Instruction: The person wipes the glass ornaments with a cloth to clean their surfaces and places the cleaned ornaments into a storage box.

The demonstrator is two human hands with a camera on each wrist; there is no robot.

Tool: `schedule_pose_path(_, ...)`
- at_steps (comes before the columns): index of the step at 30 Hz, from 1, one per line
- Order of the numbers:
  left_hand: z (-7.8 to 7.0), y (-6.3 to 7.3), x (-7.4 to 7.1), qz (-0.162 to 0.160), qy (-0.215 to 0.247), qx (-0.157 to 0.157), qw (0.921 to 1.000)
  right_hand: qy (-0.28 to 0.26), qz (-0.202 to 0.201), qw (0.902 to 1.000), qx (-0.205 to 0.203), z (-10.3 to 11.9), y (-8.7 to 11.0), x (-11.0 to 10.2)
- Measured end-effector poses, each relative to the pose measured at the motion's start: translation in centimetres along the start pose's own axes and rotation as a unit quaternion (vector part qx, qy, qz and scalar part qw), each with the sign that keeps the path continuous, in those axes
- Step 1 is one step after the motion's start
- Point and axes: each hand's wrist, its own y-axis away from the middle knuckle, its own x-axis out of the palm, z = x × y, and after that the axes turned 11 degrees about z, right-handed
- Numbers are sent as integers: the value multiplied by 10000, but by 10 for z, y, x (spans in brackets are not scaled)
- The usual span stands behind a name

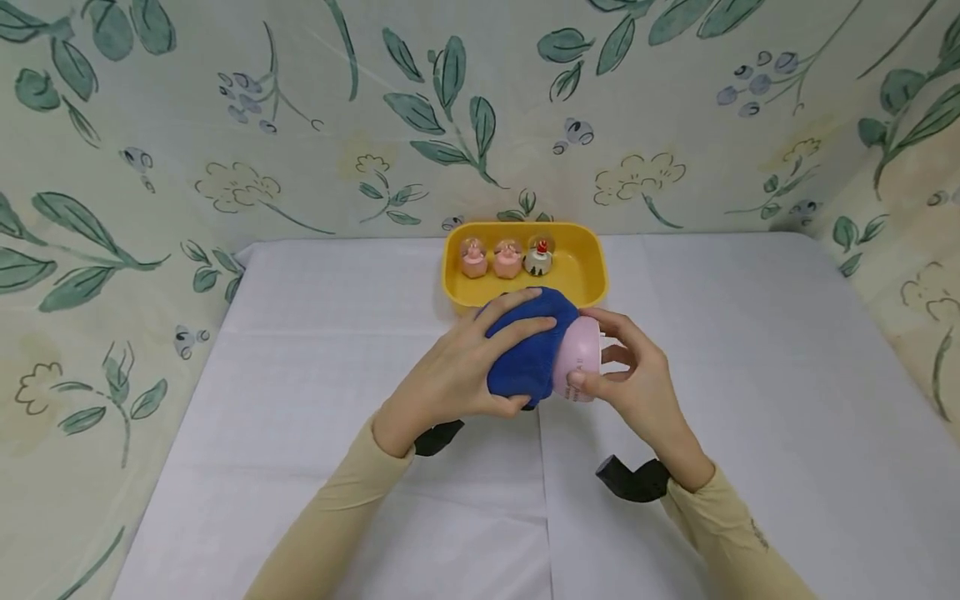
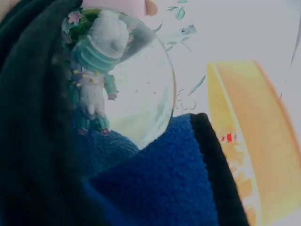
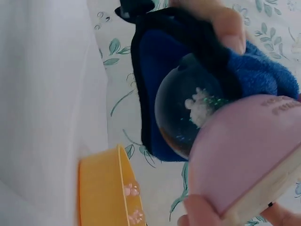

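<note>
A snow globe with a pink base (image 1: 577, 358) is tipped on its side above the table. My right hand (image 1: 647, 379) grips that base between thumb and fingers. Over the glass, my left hand (image 1: 457, 367) holds a blue cloth (image 1: 528, 346) with dark edging, fingers spread across it and the thumb below. In the left wrist view the clear glass ball (image 2: 146, 89) shows a small white and teal figure inside. The cloth (image 3: 270, 70) wraps part of the ball in the right wrist view, where white and green bits show through the glass.
Just beyond the hands, a yellow tray (image 1: 588, 292) stands near the table's back edge. In it sit two small pink globes (image 1: 474, 260) and a white one with a red top (image 1: 538, 258). A white cloth (image 1: 337, 333) covers the table; a leaf-patterned curtain (image 1: 300, 125) hangs behind.
</note>
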Motion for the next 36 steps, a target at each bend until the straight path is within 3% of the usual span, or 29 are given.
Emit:
schedule_pose_path(2,3,0,2,37,143,-70,9999,-38,102,9994,339,0,1,1)
schedule_pose_path(5,9,2,5,-4,438,-67,9990,364,417,9979,324,0,2,0)
schedule_pose_path(10,14,6,2,-70,822,243,9963,1081,888,9886,-563,-1,5,-7)
schedule_pose_path(14,9,4,1,-62,950,296,9950,1305,663,9799,-1356,-5,2,-10)
schedule_pose_path(17,4,3,1,-97,849,208,9961,1218,421,9790,-1577,-10,1,-8)
schedule_pose_path(21,1,2,-1,-108,546,42,9984,762,213,9891,-1244,-12,1,-3)
schedule_pose_path(25,2,2,-1,-44,285,-40,9996,194,142,9993,-281,-6,1,4)
schedule_pose_path(28,4,2,0,-17,200,-51,9998,-49,170,9985,512,0,1,6)
schedule_pose_path(30,6,2,1,-16,247,-45,9997,27,282,9966,772,2,2,5)
schedule_pose_path(33,10,5,2,-87,368,-15,9993,458,731,9945,599,1,3,2)
schedule_pose_path(36,14,7,0,-205,513,116,9984,1021,1166,9878,-154,-2,5,-3)
